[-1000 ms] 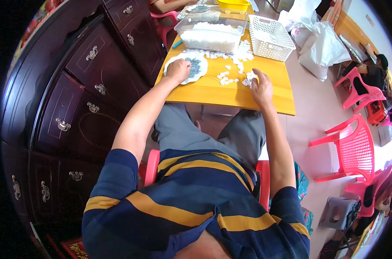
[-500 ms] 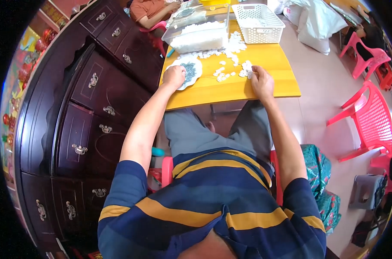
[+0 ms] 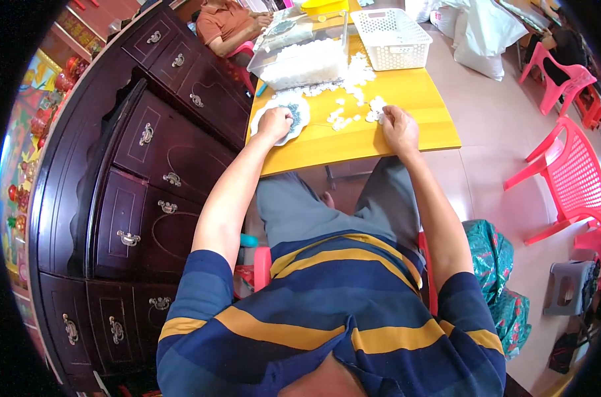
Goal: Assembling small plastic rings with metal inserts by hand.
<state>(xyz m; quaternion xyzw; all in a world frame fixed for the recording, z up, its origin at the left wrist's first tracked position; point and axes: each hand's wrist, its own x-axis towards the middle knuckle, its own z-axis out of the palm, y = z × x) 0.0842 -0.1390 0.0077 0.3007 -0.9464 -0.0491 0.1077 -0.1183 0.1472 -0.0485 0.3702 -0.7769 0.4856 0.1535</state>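
Note:
My left hand (image 3: 275,124) is closed, fingertips down in a white scallop-edged plate (image 3: 304,106). Small dark grey-green pieces (image 3: 294,110) lie heaped in that plate, and what the fingers pinch, if anything, is too small to make out. On the right, my right hand (image 3: 400,128) has its thumb and fingers pressed together just above the table. Whatever it holds is hidden. Close by its fingertips is a little pile of white pieces (image 3: 376,108). A looser group of white pieces (image 3: 341,122) lies between the two hands.
Behind the plate stands a clear plastic bin (image 3: 300,83) full of white pieces, beside a white perforated basket (image 3: 398,58). Dark wooden drawers (image 3: 141,159) border the yellow table (image 3: 426,99) on the left. Across it sits another person (image 3: 222,26). A pink chair (image 3: 572,178) stands right.
My left hand has shifted slightly right over the plate, its fingertips deeper among the dark pieces. The right hand stays closed by the white pile. The whole view has tilted a little.

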